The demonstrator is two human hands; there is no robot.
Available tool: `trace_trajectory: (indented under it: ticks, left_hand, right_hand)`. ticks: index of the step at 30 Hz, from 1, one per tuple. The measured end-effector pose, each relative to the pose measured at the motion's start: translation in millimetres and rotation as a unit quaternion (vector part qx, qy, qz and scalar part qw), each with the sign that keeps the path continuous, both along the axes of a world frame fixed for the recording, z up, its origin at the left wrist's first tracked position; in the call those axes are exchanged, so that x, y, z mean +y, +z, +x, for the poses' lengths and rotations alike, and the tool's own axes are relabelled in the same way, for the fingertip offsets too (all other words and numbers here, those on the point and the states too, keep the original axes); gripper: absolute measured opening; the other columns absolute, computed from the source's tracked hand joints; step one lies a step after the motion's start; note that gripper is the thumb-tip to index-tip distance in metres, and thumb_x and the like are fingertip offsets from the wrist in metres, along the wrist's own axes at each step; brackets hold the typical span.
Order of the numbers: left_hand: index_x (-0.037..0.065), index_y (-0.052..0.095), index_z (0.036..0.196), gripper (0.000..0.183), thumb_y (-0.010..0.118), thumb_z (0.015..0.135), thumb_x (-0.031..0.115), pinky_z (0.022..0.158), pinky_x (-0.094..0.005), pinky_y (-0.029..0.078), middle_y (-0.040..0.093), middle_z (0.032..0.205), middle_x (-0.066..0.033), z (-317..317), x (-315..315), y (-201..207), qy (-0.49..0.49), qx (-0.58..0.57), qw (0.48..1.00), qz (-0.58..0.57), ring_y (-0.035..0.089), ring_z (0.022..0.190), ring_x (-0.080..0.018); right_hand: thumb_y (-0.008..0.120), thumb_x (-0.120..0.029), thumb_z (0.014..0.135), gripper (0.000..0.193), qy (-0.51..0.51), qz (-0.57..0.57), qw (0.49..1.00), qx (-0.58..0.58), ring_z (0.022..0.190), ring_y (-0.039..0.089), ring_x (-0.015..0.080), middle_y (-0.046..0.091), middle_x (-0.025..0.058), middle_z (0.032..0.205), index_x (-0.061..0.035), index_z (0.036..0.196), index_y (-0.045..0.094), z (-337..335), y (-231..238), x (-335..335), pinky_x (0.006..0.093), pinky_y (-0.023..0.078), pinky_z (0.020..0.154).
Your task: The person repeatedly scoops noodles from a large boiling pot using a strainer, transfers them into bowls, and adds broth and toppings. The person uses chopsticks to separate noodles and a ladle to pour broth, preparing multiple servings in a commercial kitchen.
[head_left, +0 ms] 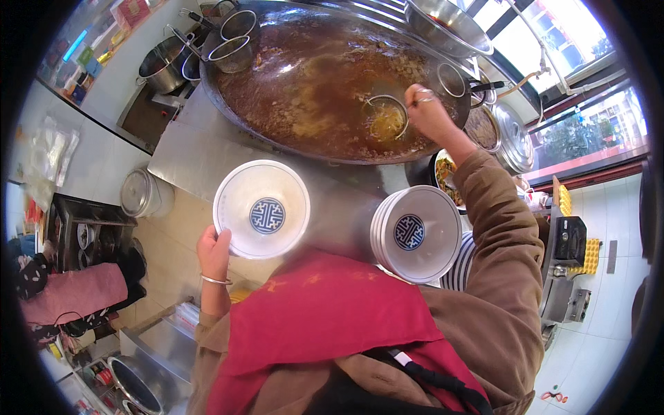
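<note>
My left hand (214, 257) grips the left rim of a white bowl (238, 238) with a blue pattern at its centre, thumb inside the rim. The bowl is tilted and looks empty. Over the big round pan (238, 114) of brown broth, my right hand (425, 111) is closed on a round-rimmed ladle (373, 101). The ladle sits in the broth with yellowish liquid in it; most of its handle is hidden by the hand. A stack of matching white bowls (436, 242) lies tilted below my right forearm.
Wire strainers (238, 52) hang at the pan's left rim, beside a steel pot (164, 66). Right of the pan are a black-handled ring tool (452, 81), lidded pots (513, 138) and a container of vegetables (446, 173). A steel basin (449, 31) stands behind. A white bucket (145, 191) stands at left.
</note>
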State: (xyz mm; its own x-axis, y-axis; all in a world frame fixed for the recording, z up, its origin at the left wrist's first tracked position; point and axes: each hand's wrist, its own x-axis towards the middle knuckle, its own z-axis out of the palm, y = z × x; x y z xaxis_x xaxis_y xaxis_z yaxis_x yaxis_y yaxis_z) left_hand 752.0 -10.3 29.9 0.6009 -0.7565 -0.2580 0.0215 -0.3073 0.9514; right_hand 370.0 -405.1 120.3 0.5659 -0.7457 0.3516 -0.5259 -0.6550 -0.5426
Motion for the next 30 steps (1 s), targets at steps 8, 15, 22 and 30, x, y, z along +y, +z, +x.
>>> trace_trajectory:
  ticks: [8,15,22,30]
  left_hand:
    - [-0.002,0.063,0.087,0.011,0.060,0.085,0.009,0.049,-0.0215,0.042,0.059,0.069,0.0006,-11,-12,-7,-0.008,-0.009,1.000,-0.017,0.050,0.056,-0.0043]
    - [-0.002,0.062,0.086,0.011,0.061,0.086,0.010,0.049,-0.0223,0.044,0.059,0.068,-0.0011,-10,-16,-15,-0.011,-0.024,0.999,-0.021,0.052,0.056,-0.0056]
    - [-0.001,0.060,0.084,0.016,0.064,0.086,0.014,0.046,-0.0233,0.045,0.057,0.065,-0.0021,-6,-10,-30,0.003,-0.004,1.000,-0.001,0.052,0.052,-0.0067]
    - [0.000,0.058,0.095,0.022,0.062,0.091,0.021,0.048,-0.0240,0.052,0.062,0.078,-0.0045,-3,-7,-41,-0.029,0.007,0.999,0.020,0.059,0.058,-0.0092]
  right_hand:
    - [0.051,-0.003,0.078,0.008,-0.163,0.170,0.970,-0.056,0.068,0.057,0.0173,0.054,0.0078,0.075,-0.0055,0.085,0.049,-13,21,-16,0.0340,0.052,0.056]
    - [0.052,0.002,0.076,0.013,-0.032,0.101,0.994,0.017,0.073,0.057,0.0178,0.052,0.0082,0.078,-0.0073,0.084,0.048,2,13,7,0.0367,0.048,0.057]
    - [0.052,0.000,0.080,0.013,-0.190,0.168,0.965,-0.073,0.071,0.052,0.0095,0.050,0.0000,0.085,-0.0094,0.087,0.046,-19,41,-20,0.0262,0.056,0.053]
    - [0.050,0.004,0.076,0.014,0.065,0.004,0.997,0.050,0.070,0.051,0.0152,0.046,0.0053,0.076,-0.0070,0.081,0.044,6,12,15,0.0293,0.047,0.059]
